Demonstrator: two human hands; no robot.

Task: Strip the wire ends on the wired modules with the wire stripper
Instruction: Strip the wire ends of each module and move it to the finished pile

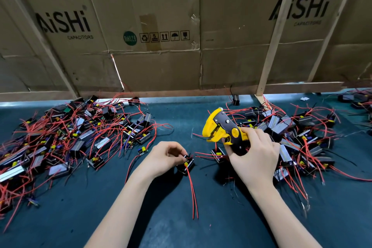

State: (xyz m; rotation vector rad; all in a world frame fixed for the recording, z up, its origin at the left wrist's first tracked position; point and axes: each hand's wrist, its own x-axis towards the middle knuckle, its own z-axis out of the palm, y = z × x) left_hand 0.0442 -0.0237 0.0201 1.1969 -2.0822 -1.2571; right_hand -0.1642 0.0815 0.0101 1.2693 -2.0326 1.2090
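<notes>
My left hand (164, 157) pinches a small black wired module (187, 164) just above the dark green table; two red wires (192, 191) trail from the module toward me. My right hand (254, 155) grips the handles of a yellow and black wire stripper (222, 127), held up with its jaws pointing left and apart from the module. Another black module (217, 154) with red and black wires lies on the table just under the stripper.
A large heap of modules with red wires (70, 139) covers the table's left side, and a second heap (302, 137) lies at the right behind my right hand. Cardboard sheets (161, 26) on a wooden frame wall off the back of the dark green table (181, 227).
</notes>
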